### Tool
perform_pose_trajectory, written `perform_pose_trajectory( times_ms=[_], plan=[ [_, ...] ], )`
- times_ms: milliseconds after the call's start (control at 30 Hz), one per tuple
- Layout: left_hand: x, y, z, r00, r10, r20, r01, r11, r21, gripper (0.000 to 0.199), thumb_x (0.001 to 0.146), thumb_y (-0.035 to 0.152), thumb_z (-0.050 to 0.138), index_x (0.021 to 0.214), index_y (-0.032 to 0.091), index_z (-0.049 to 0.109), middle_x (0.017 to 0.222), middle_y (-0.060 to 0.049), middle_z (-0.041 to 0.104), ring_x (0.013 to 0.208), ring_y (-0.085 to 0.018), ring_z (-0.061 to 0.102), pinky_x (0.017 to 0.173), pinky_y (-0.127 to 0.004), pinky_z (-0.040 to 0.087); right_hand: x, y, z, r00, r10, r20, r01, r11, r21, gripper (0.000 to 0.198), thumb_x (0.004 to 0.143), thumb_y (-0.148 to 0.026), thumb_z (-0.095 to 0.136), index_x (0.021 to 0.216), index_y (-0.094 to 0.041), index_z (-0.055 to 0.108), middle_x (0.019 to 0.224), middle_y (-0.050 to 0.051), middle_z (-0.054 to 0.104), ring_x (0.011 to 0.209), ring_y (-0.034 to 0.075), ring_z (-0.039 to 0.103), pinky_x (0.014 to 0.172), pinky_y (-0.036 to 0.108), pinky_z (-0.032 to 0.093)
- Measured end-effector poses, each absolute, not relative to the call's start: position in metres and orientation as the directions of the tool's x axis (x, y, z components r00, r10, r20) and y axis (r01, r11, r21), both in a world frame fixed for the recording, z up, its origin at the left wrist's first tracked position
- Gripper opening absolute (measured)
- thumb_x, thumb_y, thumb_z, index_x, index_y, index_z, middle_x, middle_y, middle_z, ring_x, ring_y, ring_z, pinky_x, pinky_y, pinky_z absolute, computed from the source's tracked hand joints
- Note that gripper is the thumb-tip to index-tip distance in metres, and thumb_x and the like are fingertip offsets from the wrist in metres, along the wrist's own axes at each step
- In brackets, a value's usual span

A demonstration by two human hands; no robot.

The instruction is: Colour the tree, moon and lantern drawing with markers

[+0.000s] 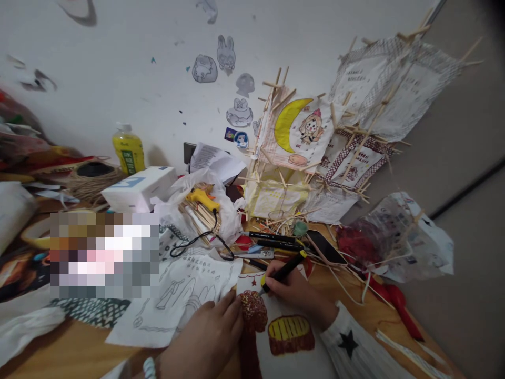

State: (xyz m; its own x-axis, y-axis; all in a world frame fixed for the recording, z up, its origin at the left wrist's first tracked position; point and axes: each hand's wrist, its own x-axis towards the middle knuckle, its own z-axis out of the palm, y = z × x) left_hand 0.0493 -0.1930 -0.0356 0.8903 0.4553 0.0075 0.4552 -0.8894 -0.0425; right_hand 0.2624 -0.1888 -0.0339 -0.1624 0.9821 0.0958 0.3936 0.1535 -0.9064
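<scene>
My right hand (pixel 294 292) grips a black marker (pixel 287 269) with yellow ends. Its tip points down at a white sheet (pixel 284 363). On the sheet are a speckled reddish-brown round shape (pixel 253 310) and a yellow-and-brown loaf-like drawing (pixel 291 334). The marker tip is close to the upper right of the round shape; whether it touches is too small to tell. My left hand (pixel 211 334) lies flat with fingers stretched out, their tips at the left side of the round shape. Left of it is another sheet (pixel 158 316) with pencil outlines.
Black markers (pixel 276 239), a phone (pixel 325 247) and a yellow glue gun (pixel 204 199) sit beyond my hands. Stick-framed paper lanterns (pixel 303 131) stand against the wall. Farther left are a white box (pixel 140 188), twine (pixel 92 181) and a drink bottle (pixel 129 150). Plastic bags (pixel 406 237) lie right.
</scene>
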Motion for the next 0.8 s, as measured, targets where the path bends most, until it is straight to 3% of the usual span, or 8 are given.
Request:
perform_pose_trajectory(
  times_ms=[800],
  plan=[
    [0.0494,-0.1929,-0.0379,0.894,0.448,-0.005,0.448,-0.894,-0.017,0.032,0.082,0.002,0.049,0.112,0.009,0.059,0.120,-0.021,0.056,0.116,-0.033,0.049,0.078,-0.043,0.055,0.2624,-0.1885,-0.0345,-0.199,0.978,0.059,0.352,0.127,-0.927,0.024,0.076,-0.040,0.060,0.069,-0.019,0.051,0.061,-0.003,0.052,0.056,0.011,0.050,0.052,0.023,0.039]
  ],
)
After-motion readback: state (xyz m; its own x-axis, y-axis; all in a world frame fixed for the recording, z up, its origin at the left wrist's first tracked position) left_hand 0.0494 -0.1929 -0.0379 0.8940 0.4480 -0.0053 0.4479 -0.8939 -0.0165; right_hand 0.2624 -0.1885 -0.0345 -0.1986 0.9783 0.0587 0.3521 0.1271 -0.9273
